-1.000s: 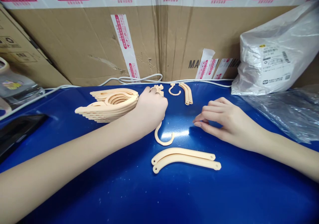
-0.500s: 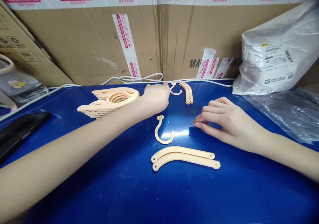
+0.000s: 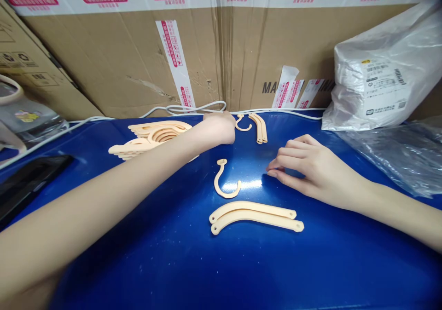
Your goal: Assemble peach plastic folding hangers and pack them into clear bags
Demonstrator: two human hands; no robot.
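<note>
The near hook lies on the blue tabletop, two curved pieces side by side just in front of it. Beyond the hook is the left hand; its fingers are hidden, so I cannot tell whether it holds anything. Right of the hook, the right hand is loosely curled and empty, thumb and forefinger narrowly apart. A pale stack of pieces sits left of and beyond the hook. Well right of the hook and farther back, a white plastic bag bulges, contents hidden; well left, a clear jug, contents unclear. Cardboard boxes stand well beyond the hook.
</note>
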